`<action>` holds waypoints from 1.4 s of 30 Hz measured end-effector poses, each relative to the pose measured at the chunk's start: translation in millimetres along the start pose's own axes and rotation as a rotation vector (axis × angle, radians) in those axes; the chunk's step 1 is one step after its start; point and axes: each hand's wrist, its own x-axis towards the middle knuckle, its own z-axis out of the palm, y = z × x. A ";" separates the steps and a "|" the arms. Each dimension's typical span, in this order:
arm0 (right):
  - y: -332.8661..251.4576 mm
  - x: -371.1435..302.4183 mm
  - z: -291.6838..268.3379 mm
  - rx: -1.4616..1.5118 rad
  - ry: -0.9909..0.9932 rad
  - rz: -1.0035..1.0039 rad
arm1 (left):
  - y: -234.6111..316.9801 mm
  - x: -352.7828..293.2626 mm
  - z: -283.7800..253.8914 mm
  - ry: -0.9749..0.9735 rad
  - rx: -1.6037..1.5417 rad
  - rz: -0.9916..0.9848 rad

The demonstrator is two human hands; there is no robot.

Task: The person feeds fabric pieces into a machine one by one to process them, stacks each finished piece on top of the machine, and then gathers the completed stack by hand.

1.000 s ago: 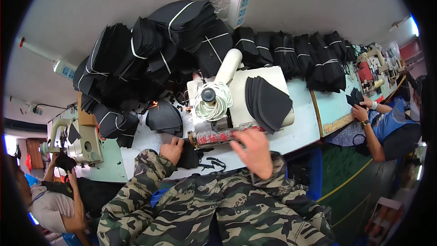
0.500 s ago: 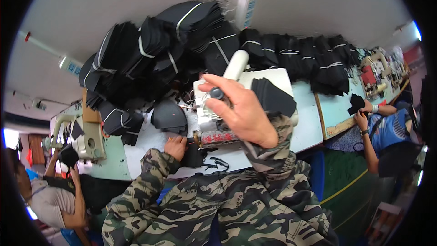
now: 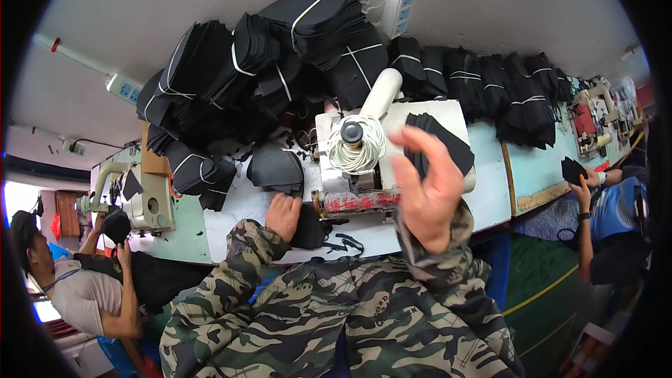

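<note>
My left hand point(image 3: 283, 218) is at the sewing machine's left end, fingers bent and closed at the edge of a dark fabric piece point(image 3: 308, 228); its fingertips are partly hidden. Just beyond it lies a small pile of curved black pieces point(image 3: 275, 166). My right hand point(image 3: 435, 192) is raised right of the machine, thumb and fingers apart, holding nothing. The white sewing machine point(image 3: 382, 92) carries a coil of pale cord point(image 3: 355, 145) round a black-topped post. A red-marked bar point(image 3: 360, 201) crosses its near side. Behind my right hand, a stack of black pieces point(image 3: 439, 141) rests on the machine's white top.
Tied bundles of black pieces point(image 3: 255, 49) are heaped along the wall, with more bundles point(image 3: 518, 101) to the right. Black scraps point(image 3: 343, 243) lie at the table's near edge. One co-worker point(image 3: 91, 287) sits left, another point(image 3: 609, 210) right, both handling black pieces near other machines.
My right hand has moved off the black-topped post toward the right, uncovering the cord coil. The left hand stays by the fabric piece. The whole view has shifted slightly.
</note>
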 end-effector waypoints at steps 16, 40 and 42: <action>178.9 -189.1 37.2 0.617 -0.957 1.015 | -0.5 -4.7 -4.2 -0.249 0.031 -0.113; 82.7 -77.3 19.7 -0.387 -0.538 0.364 | 25.9 94.1 -62.5 -0.591 -0.991 -0.485; 83.3 -68.0 7.3 -0.358 -0.494 0.346 | 22.8 99.7 -64.8 -0.615 -0.996 -0.458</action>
